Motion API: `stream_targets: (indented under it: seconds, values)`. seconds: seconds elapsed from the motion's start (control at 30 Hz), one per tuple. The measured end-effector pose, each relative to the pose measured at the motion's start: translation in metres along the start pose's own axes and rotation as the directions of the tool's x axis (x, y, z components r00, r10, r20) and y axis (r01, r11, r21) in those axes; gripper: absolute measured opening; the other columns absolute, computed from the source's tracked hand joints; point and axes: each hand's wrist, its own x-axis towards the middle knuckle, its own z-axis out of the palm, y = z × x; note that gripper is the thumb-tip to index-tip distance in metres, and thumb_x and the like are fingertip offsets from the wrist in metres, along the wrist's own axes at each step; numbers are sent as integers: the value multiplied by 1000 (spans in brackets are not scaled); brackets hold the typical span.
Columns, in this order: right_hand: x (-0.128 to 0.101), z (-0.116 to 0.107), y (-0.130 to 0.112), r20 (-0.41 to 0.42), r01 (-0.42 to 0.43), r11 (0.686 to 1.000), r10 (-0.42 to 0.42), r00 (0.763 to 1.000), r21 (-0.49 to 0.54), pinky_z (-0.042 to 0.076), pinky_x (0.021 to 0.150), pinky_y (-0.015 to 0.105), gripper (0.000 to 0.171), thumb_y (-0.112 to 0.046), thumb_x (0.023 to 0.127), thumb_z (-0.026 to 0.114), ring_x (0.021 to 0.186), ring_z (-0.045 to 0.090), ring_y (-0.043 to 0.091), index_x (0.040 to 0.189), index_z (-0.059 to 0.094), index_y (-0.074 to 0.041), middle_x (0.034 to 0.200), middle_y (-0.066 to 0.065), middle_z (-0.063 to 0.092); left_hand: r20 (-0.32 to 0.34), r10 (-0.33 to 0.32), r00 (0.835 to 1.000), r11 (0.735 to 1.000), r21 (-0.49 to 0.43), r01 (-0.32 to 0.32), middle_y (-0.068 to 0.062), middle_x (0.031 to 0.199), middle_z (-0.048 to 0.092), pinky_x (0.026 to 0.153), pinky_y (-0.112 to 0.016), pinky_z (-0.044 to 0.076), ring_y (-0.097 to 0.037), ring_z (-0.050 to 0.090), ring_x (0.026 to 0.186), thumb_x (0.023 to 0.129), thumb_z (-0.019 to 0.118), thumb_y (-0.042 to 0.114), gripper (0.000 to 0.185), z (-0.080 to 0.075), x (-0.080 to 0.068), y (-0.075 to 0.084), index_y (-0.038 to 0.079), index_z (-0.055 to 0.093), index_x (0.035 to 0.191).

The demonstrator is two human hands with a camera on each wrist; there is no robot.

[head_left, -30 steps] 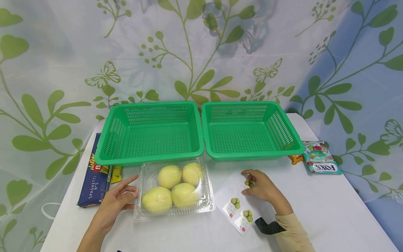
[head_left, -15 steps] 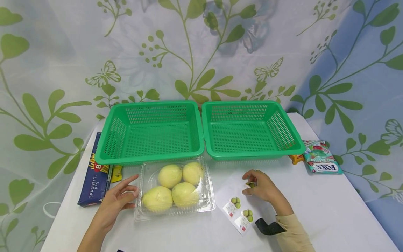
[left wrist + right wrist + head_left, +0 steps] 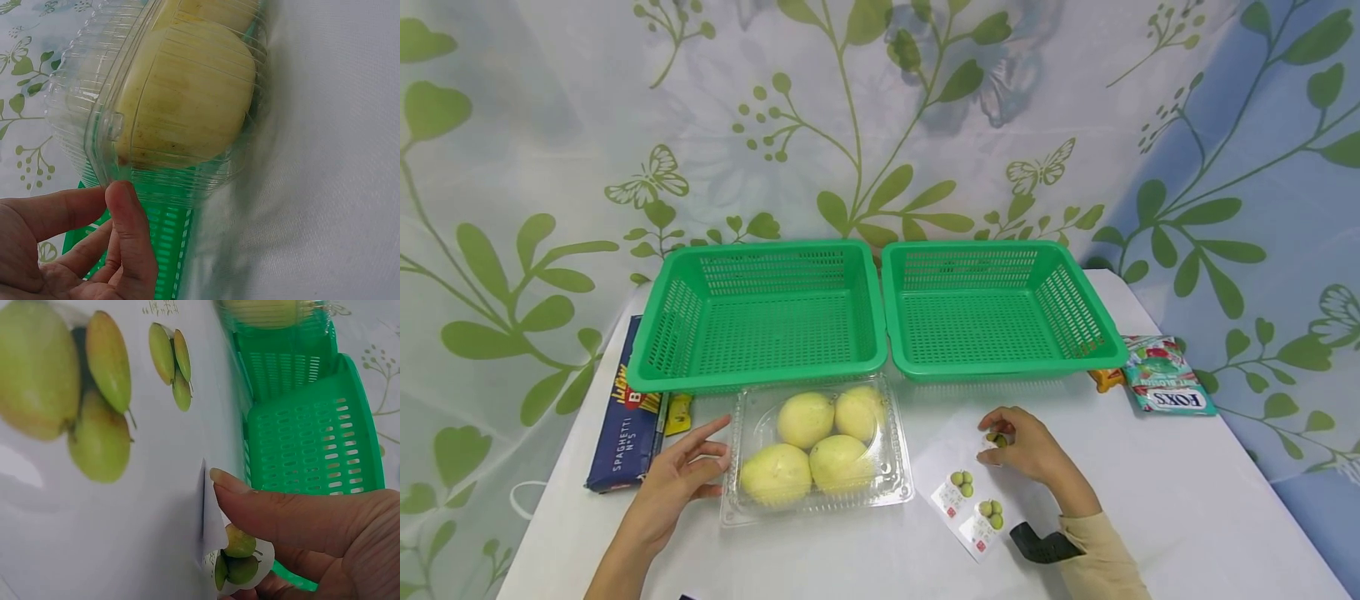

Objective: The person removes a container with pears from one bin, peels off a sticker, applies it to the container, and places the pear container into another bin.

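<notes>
A clear plastic clamshell (image 3: 880,487) (image 3: 75,100) holding several pale yellow fruits sits at the front middle of the white table. My left hand (image 3: 681,475) (image 3: 125,237) lies against its left side with fingers straight, touching the edge. To the right lies a flat white packet (image 3: 951,462) (image 3: 125,506) printed with green fruit. My right hand (image 3: 1022,446) (image 3: 300,525) pinches its far corner between thumb and fingers, and that corner is lifted a little off the table.
Two empty green baskets stand side by side behind, the left basket (image 3: 760,377) and the right basket (image 3: 1000,368). A blue spaghetti box (image 3: 628,425) lies at the left and a Fox's candy bag (image 3: 1165,385) at the right. Patterned curtains hang behind the table.
My right fingers have curled a little tighter over the packet's corner, hiding more of its print. The left hand and clamshell have not moved.
</notes>
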Motion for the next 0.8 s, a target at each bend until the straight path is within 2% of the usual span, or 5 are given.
stream_targets:
  seconds: [0.3,0.8]
  values:
    - [-1,-1,1,17,0,999,-1,1000,36,43,70,25,42,-14,72,89,86,51,19,108,68,-5,93,7,60,3,0,1000,1000,-6,0,10,103,62,70,-28,60,-4,63,85,98,62,10,62,-1,0,-1,10,38,155]
    - [1,0,4,0,-30,999,30,1000,46,42,64,24,40,-14,73,88,81,49,16,107,69,-6,88,5,56,-6,-10,1000,1000,-11,10,12,102,61,71,-27,60,-4,64,85,97,64,11,62,-1,0,-1,11,39,155]
